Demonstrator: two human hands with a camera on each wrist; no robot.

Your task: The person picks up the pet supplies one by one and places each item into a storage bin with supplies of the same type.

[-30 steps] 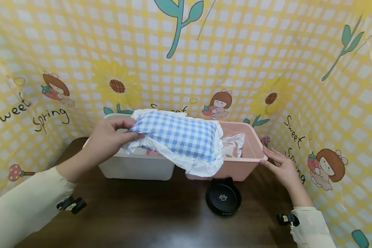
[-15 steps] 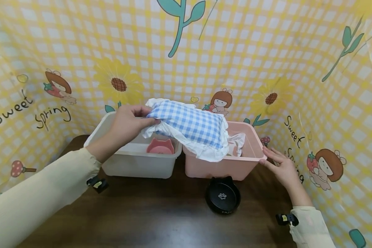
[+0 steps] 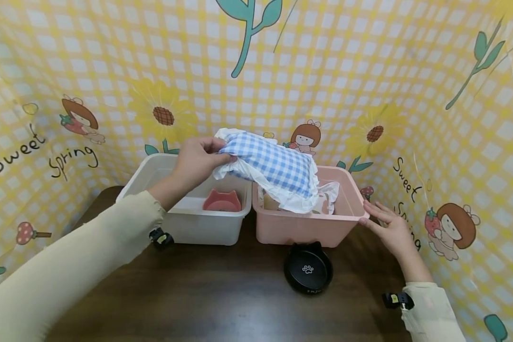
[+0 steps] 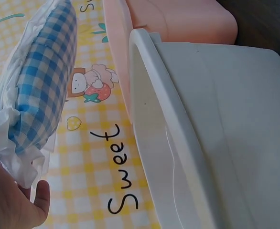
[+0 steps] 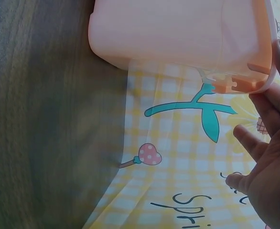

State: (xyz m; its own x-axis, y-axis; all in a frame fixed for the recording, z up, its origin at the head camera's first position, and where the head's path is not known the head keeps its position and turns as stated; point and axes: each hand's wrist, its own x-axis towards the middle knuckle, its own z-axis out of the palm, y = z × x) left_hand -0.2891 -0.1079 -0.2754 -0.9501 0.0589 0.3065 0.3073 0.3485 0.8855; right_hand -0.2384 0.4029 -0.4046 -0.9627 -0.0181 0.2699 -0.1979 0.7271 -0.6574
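My left hand (image 3: 198, 159) pinches the near-left end of a small blue-and-white checked pillow (image 3: 273, 161) with a white ruffled edge. The pillow hangs tilted above the pink bin (image 3: 303, 230), its right end lower and overlapping the opening in the head view. In the left wrist view, the ruffle bunches at the fingers of that hand. My right hand (image 3: 391, 230) touches the right front corner of the pink bin's rim, fingers extended and thumb at the corner. Partly hidden by the pillow, a white cloth with a pinkish print (image 3: 328, 197) lies inside that bin.
A white bin (image 3: 201, 228) stands left of the pink one, with a pink cat-eared bowl (image 3: 222, 201) inside. In front of the pink bin, a black cat-eared bowl (image 3: 308, 270) with a paw print sits on the dark wooden table (image 3: 239, 294). Patterned yellow checked cloth (image 3: 188, 61) rises behind.
My left hand has carried the pillow right and upward, from over the white bin to over the pink bin, uncovering the pink bowl. The right hand stays at the pink bin's corner.
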